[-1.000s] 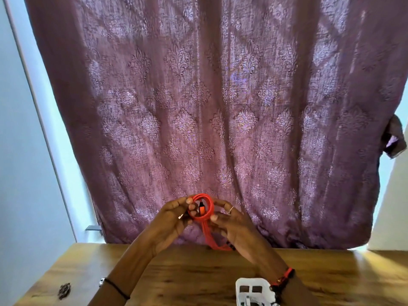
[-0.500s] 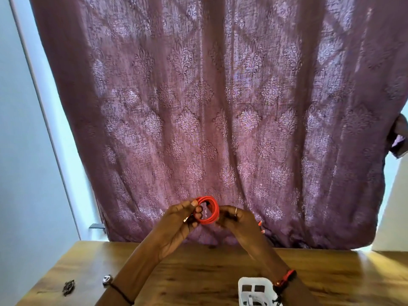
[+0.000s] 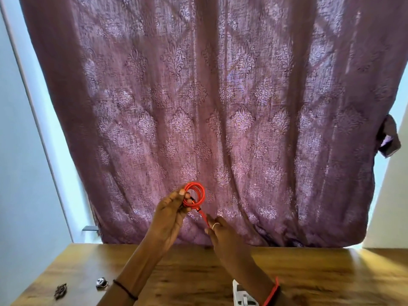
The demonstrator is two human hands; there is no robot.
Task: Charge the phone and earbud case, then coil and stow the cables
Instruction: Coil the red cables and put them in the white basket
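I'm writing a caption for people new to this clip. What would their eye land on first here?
The big purple patterned curtain fills most of the view, hanging behind the wooden table along the bottom. Against it, the bright red cable stands out at lower centre. The left hand holds its coil up, while the right hand pinches the loose tail just below.

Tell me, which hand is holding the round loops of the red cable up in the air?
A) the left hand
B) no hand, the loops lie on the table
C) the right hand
A: the left hand pinches the coiled loops of the red cable up in front of the curtain, while the right hand holds only its loose tail lower down.
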